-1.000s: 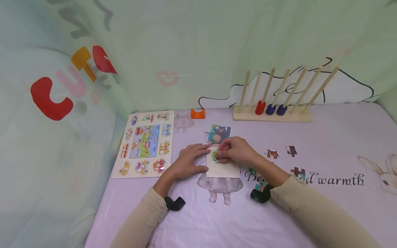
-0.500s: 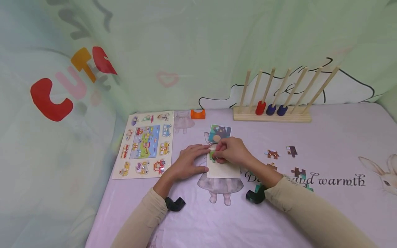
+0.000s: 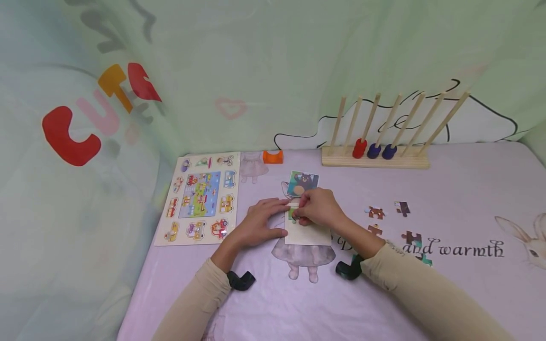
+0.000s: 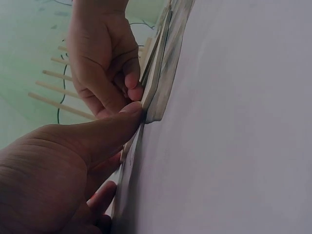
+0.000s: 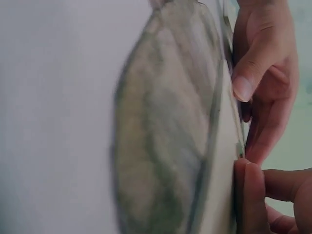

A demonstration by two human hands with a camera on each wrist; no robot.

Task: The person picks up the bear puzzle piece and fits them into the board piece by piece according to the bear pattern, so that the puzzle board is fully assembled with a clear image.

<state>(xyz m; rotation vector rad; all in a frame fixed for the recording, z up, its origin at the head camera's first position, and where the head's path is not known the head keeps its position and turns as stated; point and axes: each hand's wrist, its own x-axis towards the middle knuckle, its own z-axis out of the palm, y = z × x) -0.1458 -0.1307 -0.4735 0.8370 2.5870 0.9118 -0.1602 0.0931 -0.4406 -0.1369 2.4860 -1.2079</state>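
A pale square board (image 3: 308, 236) lies at the middle of the table, a bear picture card (image 3: 303, 183) just behind it. My left hand (image 3: 256, 225) rests at the board's left side, thumb and fingers spread against its edge. With curled fingers my right hand (image 3: 321, 208) pinches a green puzzle piece (image 3: 292, 213) at the board's upper left; the fingers partly cover it. In the left wrist view the left thumb (image 4: 130, 108) touches the board's edge. The right wrist view shows the right fingertips (image 5: 249, 170) low against the board's face.
Several loose puzzle pieces (image 3: 376, 212) lie to the right, some partly behind the right forearm. A wooden rack (image 3: 375, 162) with upright rods and red and blue beads stands at the back. A vehicle puzzle board (image 3: 200, 232) lies at the left, an orange block (image 3: 273, 157) behind.
My right hand has shifted slightly left with the green piece, which now sits nearer the board's upper-left corner. The right forearm has swung a little left. My left hand has stayed in place.
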